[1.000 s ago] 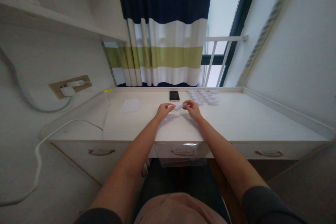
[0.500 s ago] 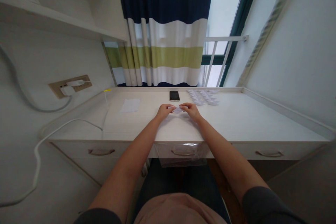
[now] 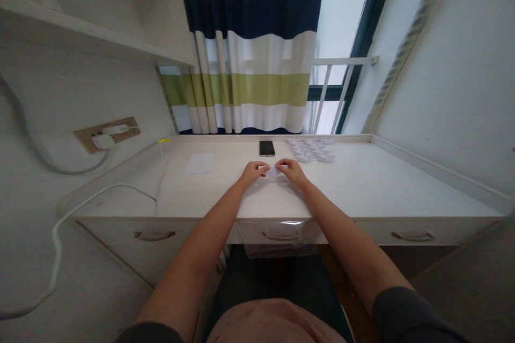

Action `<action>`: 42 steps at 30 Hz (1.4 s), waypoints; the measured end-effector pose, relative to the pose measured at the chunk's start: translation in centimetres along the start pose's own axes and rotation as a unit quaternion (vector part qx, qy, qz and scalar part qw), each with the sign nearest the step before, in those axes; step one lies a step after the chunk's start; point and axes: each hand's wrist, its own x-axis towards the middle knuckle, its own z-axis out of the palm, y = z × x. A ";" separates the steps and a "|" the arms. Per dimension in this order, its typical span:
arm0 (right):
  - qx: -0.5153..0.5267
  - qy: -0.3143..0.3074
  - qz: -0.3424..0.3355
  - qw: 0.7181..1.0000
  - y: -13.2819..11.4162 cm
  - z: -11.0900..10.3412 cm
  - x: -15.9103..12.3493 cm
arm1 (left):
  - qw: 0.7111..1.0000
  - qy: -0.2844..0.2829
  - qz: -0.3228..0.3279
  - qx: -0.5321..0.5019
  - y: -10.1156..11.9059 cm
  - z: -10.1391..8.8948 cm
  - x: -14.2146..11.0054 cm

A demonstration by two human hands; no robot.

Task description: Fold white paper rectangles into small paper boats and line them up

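Long white bench (image 3: pixel 362 182) before me: my left fingers (image 3: pixel 262 168) and right fingers (image 3: pixel 283 164) pinch a small folded white paper (image 3: pixel 273 172) at centre frame; a cluster of folded paper pieces (image 3: pixel 309 150) already lies upper right, one flat white sheet (image 3: pixel 199 163) further left.

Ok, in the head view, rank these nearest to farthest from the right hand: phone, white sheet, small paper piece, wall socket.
Right hand:
1. Small paper piece, between hands
2. Phone, desk's back
3. White sheet, desk's left
4. Wall socket, left wall
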 end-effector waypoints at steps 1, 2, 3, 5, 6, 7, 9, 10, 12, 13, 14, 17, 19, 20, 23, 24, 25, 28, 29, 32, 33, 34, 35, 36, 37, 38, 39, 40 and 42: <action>0.005 -0.001 -0.001 1.000 0.1 0.0 0.0 | 1.000 0.003 -0.004 -0.006 0.0 0.0 0.0; 0.010 -0.001 -0.001 1.000 0.1 0.1 0.0 | 1.000 0.006 -0.008 -0.010 0.1 0.1 0.0; 0.015 -0.001 0.000 1.000 0.2 0.1 0.0 | 1.000 0.009 -0.010 -0.012 0.1 0.1 0.0; 0.025 -0.003 0.004 1.000 0.1 0.1 0.0 | 1.000 0.017 -0.009 -0.007 0.1 0.1 -0.1; 0.031 -0.007 0.008 0.999 0.1 0.1 0.0 | 1.000 0.022 -0.007 -0.001 0.2 0.1 -0.1; 0.036 -0.013 0.014 0.999 -0.1 0.1 -0.1 | 1.000 0.026 -0.003 0.007 0.2 0.0 0.0; 0.042 -0.029 0.025 0.998 -0.3 0.1 -0.2 | 0.999 0.033 0.006 0.025 0.2 0.0 0.0; 0.042 -0.036 0.030 0.998 -0.5 0.1 -0.3 | 0.999 0.035 0.011 0.036 0.2 -0.1 0.0; 0.040 -0.043 0.037 0.998 -0.7 0.1 -0.4 | 0.998 0.033 0.019 0.056 0.3 -0.1 -0.1; 0.040 -0.044 0.038 0.998 -0.7 0.1 -0.4 | 0.997 0.030 0.021 0.063 0.3 -0.1 -0.1; 0.042 -0.044 0.038 0.997 -0.7 0.1 -0.4 | 0.997 0.027 0.021 0.065 0.3 -0.1 -0.1; 0.056 -0.045 0.026 0.997 -0.4 0.1 -0.3 | 0.998 0.014 0.023 0.053 0.4 0.0 -0.3; 0.064 -0.046 0.016 0.997 -0.2 0.1 -0.3 | 0.999 0.005 0.023 0.043 0.5 0.0 -0.4; 0.066 -0.046 0.013 0.997 -0.1 0.1 -0.2 | 0.999 0.001 0.022 0.040 0.5 0.0 -0.4; 0.066 -0.046 0.014 0.997 -0.1 0.2 -0.3 | 0.999 0.005 0.019 0.035 0.4 0.0 -0.3; 0.066 -0.047 0.018 0.997 -0.2 0.2 -0.3 | 0.999 0.009 0.019 0.035 0.4 0.0 -0.3; 0.065 -0.050 0.022 0.996 -0.2 0.2 -0.3 | 0.999 0.012 0.019 0.036 0.4 0.0 -0.2; 0.049 -0.050 0.027 0.997 -0.4 0.2 -0.4 | 0.999 0.009 0.012 0.038 0.3 0.0 -0.2; 0.040 -0.046 0.025 0.998 -0.5 0.1 -0.4 | 0.999 0.007 0.006 0.035 0.4 0.1 -0.2; 0.031 -0.031 0.019 0.999 -0.6 0.0 -0.4 | 1.000 -0.004 -0.015 0.010 0.5 0.1 -0.3; 0.035 -0.026 0.021 0.999 -0.6 0.0 -0.3 | 1.000 -0.006 -0.022 -0.002 0.5 0.0 -0.3; 0.042 -0.020 0.024 0.999 -0.6 0.0 -0.3 | 0.999 -0.008 -0.028 -0.014 0.6 0.0 -0.3; 0.049 -0.014 0.030 0.998 -0.6 0.0 -0.3 | 0.999 -0.008 -0.032 -0.025 0.6 0.0 -0.3; 0.057 -0.009 0.036 0.998 -0.6 0.0 -0.3 | 0.999 -0.007 -0.036 -0.034 0.7 -0.1 -0.2; 0.064 -0.006 0.041 0.997 -0.5 -0.1 -0.2 | 0.998 -0.003 -0.039 -0.042 0.7 -0.1 -0.2; 0.073 -0.002 0.046 0.996 -0.5 -0.1 -0.2 | 0.998 0.002 -0.042 -0.049 0.7 -0.2 -0.2; 0.084 0.004 0.051 0.995 -0.4 0.0 -0.2 | 0.997 0.009 -0.044 -0.055 0.8 -0.2 -0.2; 0.097 0.011 0.056 0.994 -0.3 0.0 -0.1 | 0.997 0.015 -0.046 -0.062 0.8 -0.2 -0.2; 0.125 0.025 0.069 0.989 -0.1 0.0 0.0 | 0.996 0.023 -0.048 -0.072 0.9 -0.2 -0.2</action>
